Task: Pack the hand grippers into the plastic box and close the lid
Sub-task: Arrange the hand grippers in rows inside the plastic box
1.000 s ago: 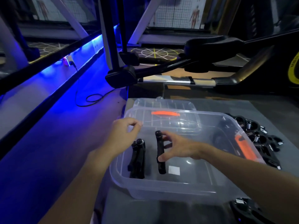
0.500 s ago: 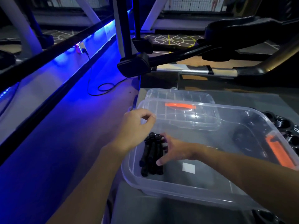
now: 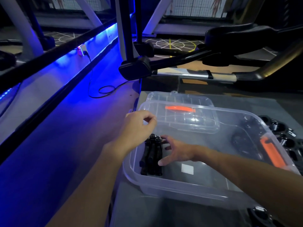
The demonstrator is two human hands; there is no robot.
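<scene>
A clear plastic box (image 3: 180, 189) stands open on the grey table. At its left end lie black hand grippers (image 3: 151, 156), packed side by side. My right hand (image 3: 178, 153) reaches inside the box, with fingers and thumb curled round the rightmost gripper and holding it against the others. My left hand (image 3: 137, 128) hovers over the box's left rim with its fingers loosely curled, holding nothing visible. The clear lid (image 3: 188, 102), with an orange latch (image 3: 179, 109), lies just behind the box.
Several more black hand grippers (image 3: 282, 133) lie on the table to the right of the box, and one (image 3: 260, 213) lies at its front right corner. An orange latch (image 3: 272, 154) sits on the box's right end. Gym machine frames stand behind, and a blue-lit floor runs along the left.
My right hand has carried one gripper left across the box floor and set it against the pair at the left end. My left hand has stayed over the rim.
</scene>
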